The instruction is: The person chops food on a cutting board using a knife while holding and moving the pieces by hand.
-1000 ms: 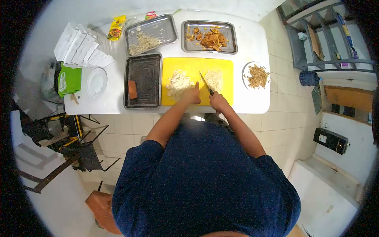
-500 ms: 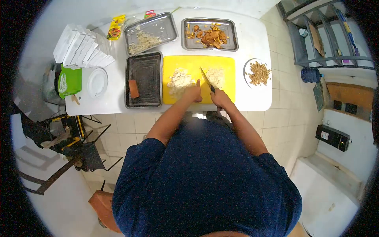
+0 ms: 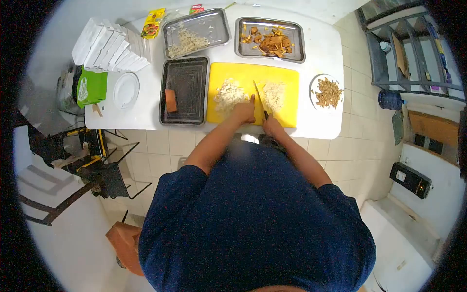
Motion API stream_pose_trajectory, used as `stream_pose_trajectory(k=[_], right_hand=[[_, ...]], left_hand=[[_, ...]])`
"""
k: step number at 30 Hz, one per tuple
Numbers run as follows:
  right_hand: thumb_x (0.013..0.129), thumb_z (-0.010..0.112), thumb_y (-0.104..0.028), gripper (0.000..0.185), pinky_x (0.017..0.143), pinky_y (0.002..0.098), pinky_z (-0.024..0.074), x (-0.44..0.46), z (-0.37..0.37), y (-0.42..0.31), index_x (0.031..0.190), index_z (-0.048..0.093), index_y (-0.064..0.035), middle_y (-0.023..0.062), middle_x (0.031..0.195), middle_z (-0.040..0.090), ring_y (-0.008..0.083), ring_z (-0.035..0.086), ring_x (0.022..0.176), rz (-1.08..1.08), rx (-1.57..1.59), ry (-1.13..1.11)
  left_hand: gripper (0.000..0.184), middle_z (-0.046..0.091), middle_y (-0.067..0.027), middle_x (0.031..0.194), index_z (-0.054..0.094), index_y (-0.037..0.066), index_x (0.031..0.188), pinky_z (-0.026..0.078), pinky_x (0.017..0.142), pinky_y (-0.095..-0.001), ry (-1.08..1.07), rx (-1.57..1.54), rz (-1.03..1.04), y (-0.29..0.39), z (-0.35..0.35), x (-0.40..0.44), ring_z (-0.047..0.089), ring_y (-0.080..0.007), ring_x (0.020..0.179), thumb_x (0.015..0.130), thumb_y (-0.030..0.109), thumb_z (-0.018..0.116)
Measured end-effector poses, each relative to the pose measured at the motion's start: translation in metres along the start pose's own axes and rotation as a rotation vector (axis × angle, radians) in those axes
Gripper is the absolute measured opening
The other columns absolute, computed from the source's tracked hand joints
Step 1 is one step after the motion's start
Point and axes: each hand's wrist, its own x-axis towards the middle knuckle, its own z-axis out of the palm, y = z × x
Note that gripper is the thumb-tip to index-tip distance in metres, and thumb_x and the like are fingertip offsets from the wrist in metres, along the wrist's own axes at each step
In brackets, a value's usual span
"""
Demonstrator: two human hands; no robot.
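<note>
"In the head view, what is the right hand [image 3: 273,126] doing?"

"It grips the handle of a knife [image 3: 259,96], whose blade points between eleven and twelve o'clock over the yellow board [image 3: 253,71]."

"And the left hand [image 3: 245,111]?"

"It is low on the board, at the four o'clock edge of the left pale heap [image 3: 228,91], one digit stretched towards twelve. I cannot tell whether it pinches anything."

"Where is the blade, then?"

"Between that heap and the right pale heap [image 3: 274,95], both chopped small."

"What surrounds the board?"

"At nine o'clock, just beside it, a dark tray [image 3: 189,80] bearing a reddish-brown block [image 3: 170,100]. Towards ten, a metal tray [image 3: 214,30] with pale bits [image 3: 186,43]."

"Further round?"

"Near twelve to one, another tray [image 3: 245,51] with browned pieces [image 3: 276,44]; at three, a white plate [image 3: 314,85] of brown strips [image 3: 329,93]. All stand on the white table [image 3: 151,109]."
</note>
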Motion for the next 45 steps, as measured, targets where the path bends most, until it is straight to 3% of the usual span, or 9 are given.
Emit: stream_pose_trajectory(k=[3,6,9,15,19,26,35,39,45], right_hand=[[0.094,0.043,-0.034,0.047,0.079,0.0531,0.0479,0.009,0.005,0.009,0.106,0.049,0.0112,0.0356,0.091,0.061,0.0503,0.060,0.089,-0.012,-0.013,-0.003],[0.093,0.044,-0.034,0.048,0.079,0.0518,0.0483,-0.005,-0.031,-0.012,0.106,0.051,0.0113,0.0334,0.090,0.062,0.0488,0.061,0.087,-0.170,0.078,0.057],[0.092,0.044,-0.034,0.050,0.093,0.0502,0.0439,0.002,-0.056,-0.026,0.115,0.053,0.0093,0.0345,0.107,0.059,0.0480,0.057,0.104,0.024,-0.026,-0.175],[0.092,0.044,-0.035,0.050,0.092,0.0502,0.0449,-0.005,-0.063,-0.035,0.101,0.061,0.0118,0.0359,0.104,0.059,0.0473,0.057,0.103,0.035,0.069,-0.194],[0.094,0.043,-0.036,0.049,0.082,0.0511,0.0480,-0.006,-0.040,-0.022,0.102,0.052,0.0112,0.0327,0.088,0.063,0.0482,0.061,0.087,0.067,0.056,-0.192],[0.093,0.044,-0.037,0.049,0.087,0.0546,0.0451,-0.003,0.000,0.009,0.106,0.050,0.0094,0.0372,0.100,0.059,0.0509,0.057,0.098,0.038,0.046,-0.061],[0.092,0.045,-0.032,0.043,0.088,0.0533,0.0464,-0.035,-0.073,-0.031,0.095,0.061,0.0079,0.0358,0.101,0.060,0.0471,0.060,0.096,-0.016,0.019,-0.156],[0.094,0.045,-0.036,0.048,0.087,0.0520,0.0455,-0.012,-0.036,-0.003,0.102,0.053,0.0112,0.0358,0.096,0.060,0.0479,0.059,0.098,0.044,-0.056,-0.283],[0.095,0.045,-0.038,0.051,0.086,0.0525,0.0452,0.006,0.006,0.032,0.117,0.041,0.0080,0.0351,0.101,0.059,0.0486,0.058,0.098,-0.104,-0.005,-0.018]], left_hand=[[0.105,0.067,-0.0207,0.095,0.001,-0.006,0.146,0.054,0.076,-0.0419,-0.047,0.009,-0.029,0.003,-0.006,0.000,0.066,-0.0337,0.085,0.068,0.023,0.065],[0.107,0.067,-0.0197,0.098,0.001,-0.006,0.146,0.054,0.077,-0.0412,-0.045,0.032,-0.064,0.005,0.001,0.006,0.067,-0.0321,0.087,0.067,0.025,0.067],[0.108,0.066,-0.0194,0.101,0.001,-0.005,0.146,0.054,0.077,-0.0406,-0.087,0.030,-0.074,0.007,-0.003,0.004,0.067,-0.0303,0.089,0.067,0.025,0.067],[0.107,0.067,-0.0191,0.097,0.001,-0.005,0.147,0.054,0.075,-0.0401,-0.028,0.005,-0.055,0.008,-0.005,0.001,0.067,-0.0309,0.086,0.066,0.023,0.066],[0.106,0.068,-0.0192,0.095,0.000,-0.004,0.147,0.055,0.073,-0.0407,-0.061,0.000,-0.060,0.004,-0.002,0.002,0.067,-0.0317,0.084,0.067,0.022,0.065],[0.104,0.067,-0.0190,0.098,-0.001,-0.004,0.147,0.055,0.075,-0.0417,-0.076,0.001,-0.071,0.007,-0.005,0.002,0.067,-0.0317,0.087,0.069,0.022,0.063],[0.103,0.067,-0.0190,0.103,-0.001,-0.004,0.147,0.054,0.078,-0.0418,-0.099,0.008,-0.072,0.010,-0.010,-0.002,0.066,-0.0314,0.091,0.071,0.022,0.063],[0.104,0.066,-0.0194,0.103,-0.002,-0.004,0.147,0.053,0.079,-0.0415,-0.117,0.014,-0.092,0.011,-0.011,-0.001,0.066,-0.0315,0.090,0.071,0.022,0.064],[0.105,0.067,-0.0189,0.098,-0.003,-0.004,0.146,0.054,0.075,-0.0421,-0.072,0.036,-0.076,0.004,0.005,0.011,0.067,-0.0313,0.085,0.071,0.024,0.066]])
